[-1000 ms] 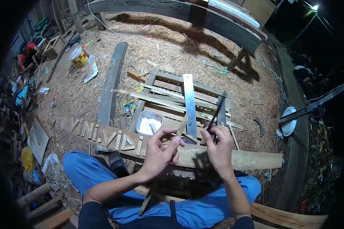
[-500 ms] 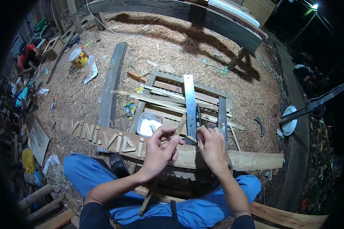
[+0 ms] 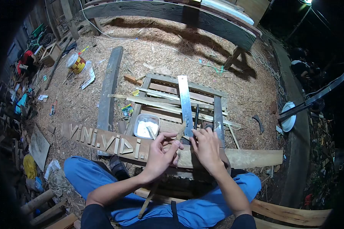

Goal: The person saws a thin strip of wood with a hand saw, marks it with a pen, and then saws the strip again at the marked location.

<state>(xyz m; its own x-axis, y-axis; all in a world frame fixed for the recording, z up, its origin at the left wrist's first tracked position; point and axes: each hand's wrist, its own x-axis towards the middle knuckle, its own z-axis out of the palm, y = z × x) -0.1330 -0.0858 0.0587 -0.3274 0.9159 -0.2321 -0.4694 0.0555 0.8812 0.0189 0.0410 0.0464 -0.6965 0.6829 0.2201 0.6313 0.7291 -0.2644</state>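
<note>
My left hand (image 3: 162, 154) pinches a thin wooden strip (image 3: 180, 131) above the long brown board (image 3: 252, 157). Raised wooden letters (image 3: 116, 146) reading "ViNi.ViDi." run along the board's left part. Curled fingers of my right hand (image 3: 207, 149) reach down at the board's upper edge, beside the lower end of a metal ruler (image 3: 185, 99). What lies under those fingertips is too small to make out. A dark, slim tool (image 3: 197, 115) stands out just beyond my right hand. Left of the ruler, a clear tub (image 3: 146, 126) holds white material and a small stick.
A slatted wooden frame (image 3: 218, 114) bears loose strips. Left of it lies a thick grey beam (image 3: 111, 84). Further off are a bucket (image 3: 76, 63), a heavy bench (image 3: 218, 26) and a white basin (image 3: 288, 116). People are at far left (image 3: 25, 61) and far right (image 3: 302, 68).
My right hand has let go of the dark tool and moved left and down to the board. The camera view has shifted slightly. A small square piece now shows after the last letter.
</note>
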